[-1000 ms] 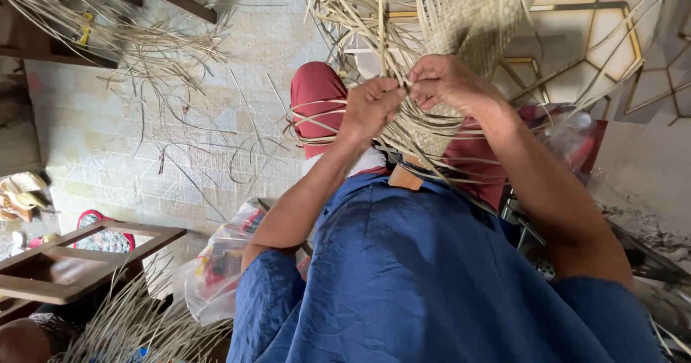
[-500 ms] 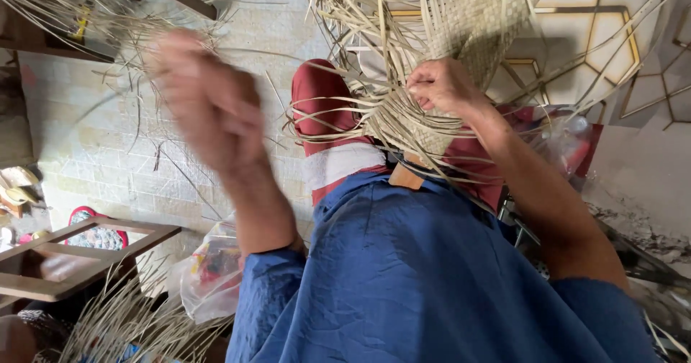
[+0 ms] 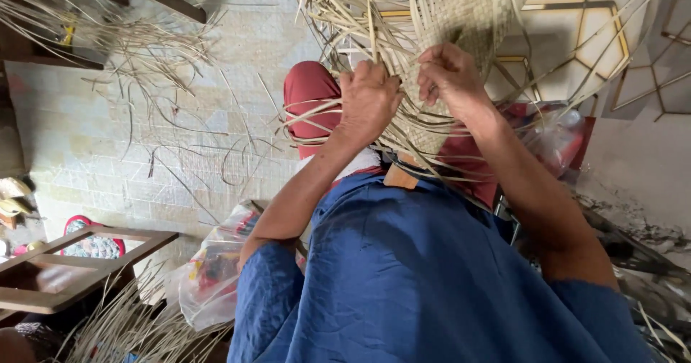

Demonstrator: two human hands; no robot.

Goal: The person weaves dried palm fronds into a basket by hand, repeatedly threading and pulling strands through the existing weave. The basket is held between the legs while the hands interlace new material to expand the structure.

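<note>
A half-woven mat of pale straw strips (image 3: 461, 17) rests over my lap, with many loose strip ends fanning out to the left and right. My left hand (image 3: 368, 98) is closed on a bunch of loose strips at the mat's edge. My right hand (image 3: 450, 75) pinches strips on the woven part right beside it. Both forearms reach out from blue sleeves (image 3: 403, 277). Red trousers (image 3: 309, 93) show under the strips.
Loose straw strips (image 3: 129, 39) lie scattered on the tiled floor at left. A wooden frame (image 3: 65, 269) sits at lower left. A clear plastic bag with coloured contents (image 3: 212, 269) lies by my left elbow, another plastic bag (image 3: 554, 136) at right.
My left hand swung out to the left, away from the mat, then came back to the weave beside my right hand. The right hand stayed on the mat.
</note>
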